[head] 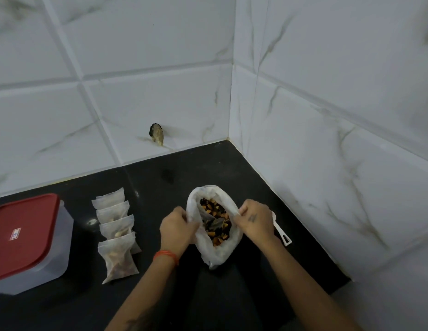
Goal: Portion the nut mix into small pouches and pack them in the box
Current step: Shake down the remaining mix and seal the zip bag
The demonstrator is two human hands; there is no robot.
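A white plastic bag (216, 253) stands open on the black counter, and the nut mix (215, 219) of orange and dark pieces shows inside. My left hand (176, 226) pinches the bag's left rim. My right hand (254, 219) pinches the right rim, and together they hold the mouth apart. Several small filled pouches (116, 231) lie in an overlapping row to the left of the bag. Further left stands a clear plastic box (62, 249) with its red lid (24, 235) on.
A white plastic scoop (282, 231) lies on the counter (160, 187) behind my right hand, partly hidden by it. Tiled walls meet in a corner behind and to the right. A dark stub (157, 133) pokes from the back wall.
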